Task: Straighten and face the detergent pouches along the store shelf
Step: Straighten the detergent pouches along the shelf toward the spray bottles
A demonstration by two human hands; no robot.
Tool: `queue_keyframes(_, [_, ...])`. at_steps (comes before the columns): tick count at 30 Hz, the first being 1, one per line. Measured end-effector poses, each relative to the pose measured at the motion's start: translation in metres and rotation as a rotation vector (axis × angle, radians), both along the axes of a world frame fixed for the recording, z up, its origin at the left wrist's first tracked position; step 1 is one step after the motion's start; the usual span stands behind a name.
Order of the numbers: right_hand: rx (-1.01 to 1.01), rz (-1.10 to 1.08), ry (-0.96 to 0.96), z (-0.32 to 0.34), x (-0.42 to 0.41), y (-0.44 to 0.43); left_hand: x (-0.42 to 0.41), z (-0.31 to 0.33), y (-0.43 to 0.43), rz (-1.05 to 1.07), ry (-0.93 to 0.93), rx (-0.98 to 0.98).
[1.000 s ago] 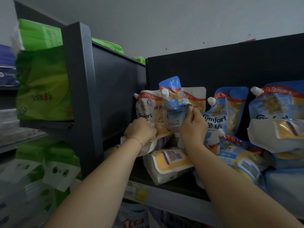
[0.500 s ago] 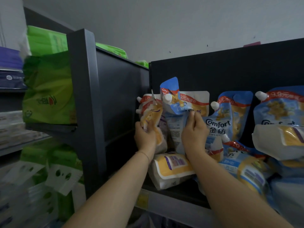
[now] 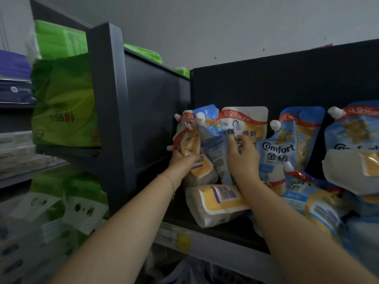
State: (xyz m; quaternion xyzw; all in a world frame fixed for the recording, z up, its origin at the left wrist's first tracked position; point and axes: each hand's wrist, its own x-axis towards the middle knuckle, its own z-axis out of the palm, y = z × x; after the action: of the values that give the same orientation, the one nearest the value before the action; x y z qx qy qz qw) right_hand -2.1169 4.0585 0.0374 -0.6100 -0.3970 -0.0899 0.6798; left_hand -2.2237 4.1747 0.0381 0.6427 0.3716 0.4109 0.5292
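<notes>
Reaching into the left end of the shelf (image 3: pixel 229 232).
My left hand (image 3: pixel 182 160) curls round a yellow pouch (image 3: pixel 191 141) standing above it, by the side wall (image 3: pixel 155 119). Just right, my right hand (image 3: pixel 243 160) touches the upright blue pouch (image 3: pixel 212 144), thumb raised; I cannot tell whether it pinches. A toppled pouch (image 3: pixel 215 203) lies below both hands.
</notes>
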Motion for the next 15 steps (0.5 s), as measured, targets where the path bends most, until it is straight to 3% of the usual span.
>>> queue_keyframes(7, [-0.237,-0.063,-0.029,0.000,-0.004,0.003,0.001,0.005,0.028,-0.168,-0.260,-0.340])
queue_keyframes(10, [-0.442,-0.305,-0.113,0.001,-0.006,0.001,0.002,-0.006,0.040,-0.171,-0.162,-0.456])
queue_keyframes(15, [-0.472,-0.286,-0.206,-0.001,-0.010,-0.001,-0.001,-0.003,0.031,-0.215,-0.083,-0.443])
